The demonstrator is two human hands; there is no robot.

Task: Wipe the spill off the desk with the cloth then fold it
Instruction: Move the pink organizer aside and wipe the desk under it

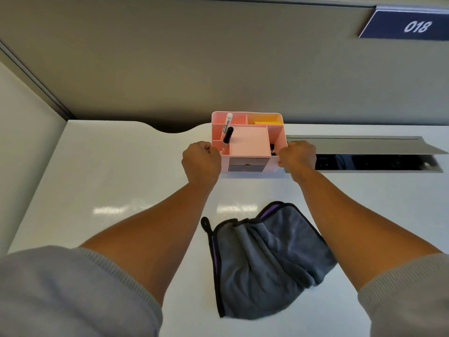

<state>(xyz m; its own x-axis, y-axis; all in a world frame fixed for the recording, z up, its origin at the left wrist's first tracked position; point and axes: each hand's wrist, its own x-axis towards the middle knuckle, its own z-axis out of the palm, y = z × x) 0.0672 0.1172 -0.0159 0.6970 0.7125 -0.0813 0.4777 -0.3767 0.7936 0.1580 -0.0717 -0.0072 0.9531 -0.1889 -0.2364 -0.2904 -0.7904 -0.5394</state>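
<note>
A grey cloth (264, 261) with black trim and a purple underside lies crumpled on the white desk (116, 181), near the front between my forearms. Farther back stands a pink desk organizer (247, 142) holding a white marker (226, 126) and a black pen. My left hand (200, 160) grips the organizer's left side and my right hand (297, 158) grips its right side. Neither hand touches the cloth. No spill is visible on the desk.
An open cable tray with a raised grey lid (364, 148) runs along the desk's back right. Grey partition walls stand behind and to the left, and a blue sign (410, 25) reading 018 hangs at the top right.
</note>
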